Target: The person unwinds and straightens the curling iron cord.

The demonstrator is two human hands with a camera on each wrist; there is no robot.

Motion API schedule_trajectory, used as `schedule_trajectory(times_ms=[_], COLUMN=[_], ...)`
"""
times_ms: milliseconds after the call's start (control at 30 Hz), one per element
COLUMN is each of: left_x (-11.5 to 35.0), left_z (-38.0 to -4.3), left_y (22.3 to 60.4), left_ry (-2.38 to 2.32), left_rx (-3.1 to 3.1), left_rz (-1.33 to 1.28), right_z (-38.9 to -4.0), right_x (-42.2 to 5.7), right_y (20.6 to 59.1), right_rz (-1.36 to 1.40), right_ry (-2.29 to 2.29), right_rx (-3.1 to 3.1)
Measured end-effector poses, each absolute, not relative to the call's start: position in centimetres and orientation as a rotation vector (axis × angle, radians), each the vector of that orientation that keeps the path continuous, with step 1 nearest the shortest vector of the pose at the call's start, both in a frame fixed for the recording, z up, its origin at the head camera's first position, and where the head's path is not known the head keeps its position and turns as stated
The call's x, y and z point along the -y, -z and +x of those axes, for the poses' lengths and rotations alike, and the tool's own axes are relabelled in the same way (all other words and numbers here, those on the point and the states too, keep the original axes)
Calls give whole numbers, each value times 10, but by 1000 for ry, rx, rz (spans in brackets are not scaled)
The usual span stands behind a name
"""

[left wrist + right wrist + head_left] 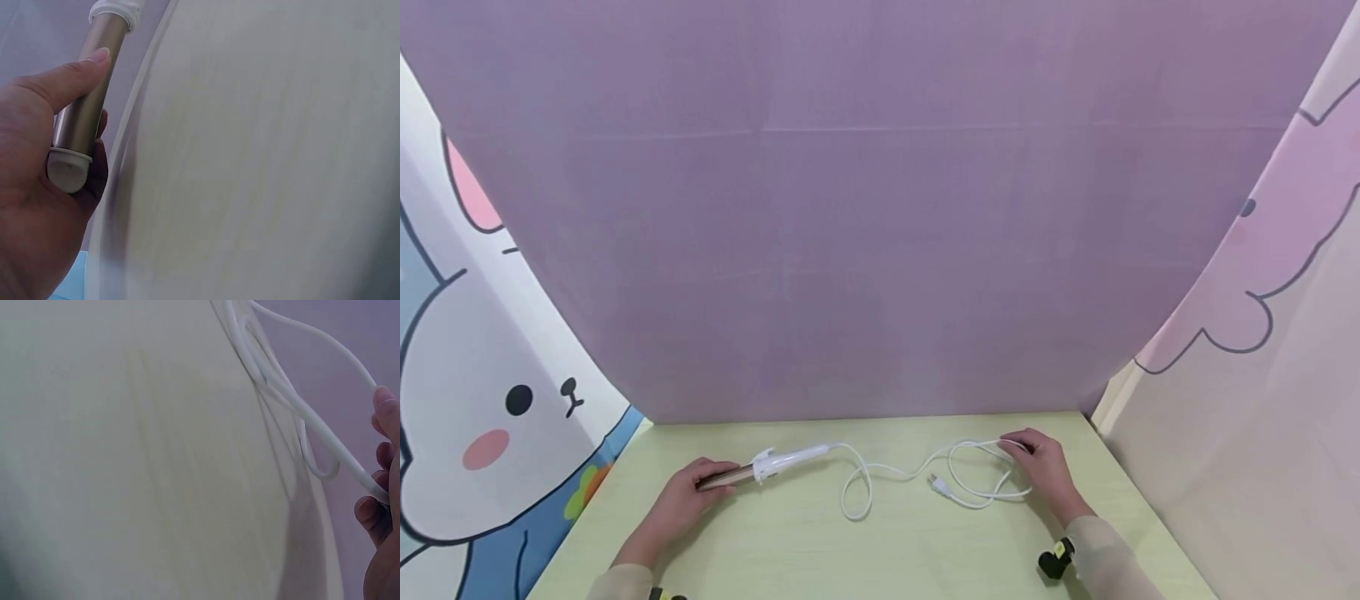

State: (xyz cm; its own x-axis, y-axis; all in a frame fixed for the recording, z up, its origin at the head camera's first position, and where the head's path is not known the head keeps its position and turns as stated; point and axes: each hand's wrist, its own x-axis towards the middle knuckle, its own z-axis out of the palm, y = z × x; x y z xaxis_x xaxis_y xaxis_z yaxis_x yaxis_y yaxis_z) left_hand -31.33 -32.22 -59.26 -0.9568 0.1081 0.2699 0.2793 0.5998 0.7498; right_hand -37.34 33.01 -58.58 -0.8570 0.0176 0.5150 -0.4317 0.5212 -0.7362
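A curling iron with a white handle [797,457] lies to the left in the head view, its handle pointing right. My left hand [688,493] grips its gold-brown barrel [87,115], thumb along one side and fingers behind; the rounded white tip [69,170] faces the palm. From the handle a white cord [337,449] runs in loops to the right. My right hand [1043,468] holds part of that cord between thumb and curled fingers. Left of this hand, the two-pin plug [938,485] is beside the cord loops.
The pale wood-grain table [790,550] ends at a purple backdrop [880,250]. Cartoon-printed walls flank it, a rabbit panel [460,367] on the left and a pink one [1262,250] on the right. Each wrist wears a small black camera [1056,563].
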Motion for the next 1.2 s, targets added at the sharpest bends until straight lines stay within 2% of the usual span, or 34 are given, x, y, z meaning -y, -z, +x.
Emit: schedule_trajectory(times_ms=[467,1200], left_x=[326,327], left_z=[-315,-314], left_y=[593,591], left_ry=[1272,1250], left_rx=[2760,2790], left_rz=[-227,-217], right_z=[-375,-377], right_x=[-341,-342], right_y=[598,605], right_rz=[158,108], right_ry=[-1354,-1311], right_rx=[2425,2488])
